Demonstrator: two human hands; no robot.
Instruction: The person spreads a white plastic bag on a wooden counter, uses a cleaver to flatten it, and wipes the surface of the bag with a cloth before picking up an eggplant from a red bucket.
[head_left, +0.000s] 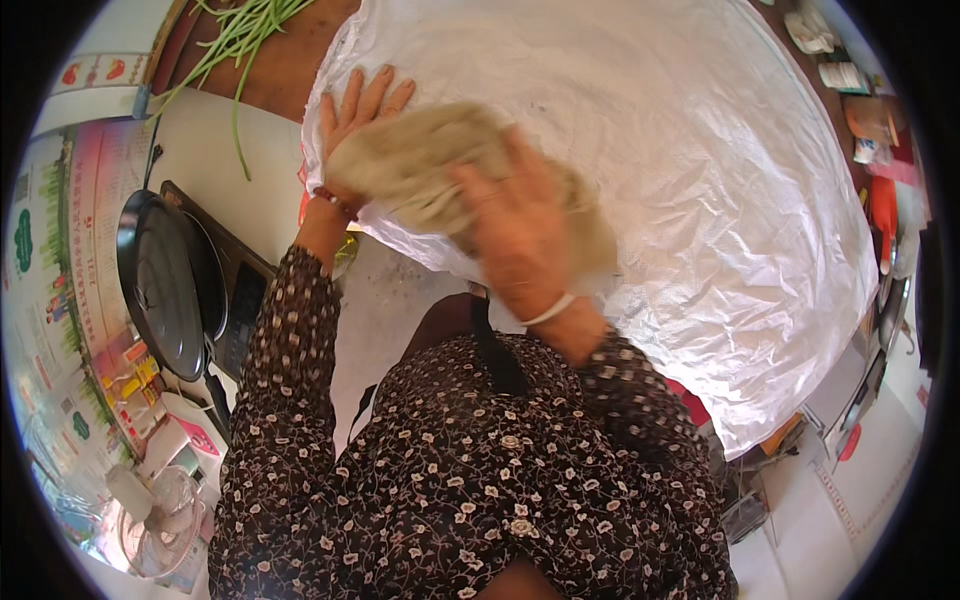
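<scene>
A large white plastic sheet, wrinkled toward the right, is spread over a brown table. My left hand lies on its left edge, fingers apart; a beaded bracelet is on that wrist. A crumpled olive-beige cloth lies over the middle of the sheet and partly covers the back of my left hand. My right hand, blurred, rests on the cloth with fingers spread; its palm side is hidden, and a white band is on the wrist.
Long green beans lie on the brown table top at upper left. A black pan with a glass lid stands on an induction cooker at left, above a small fan. Jars and an orange-handled utensil line the right edge.
</scene>
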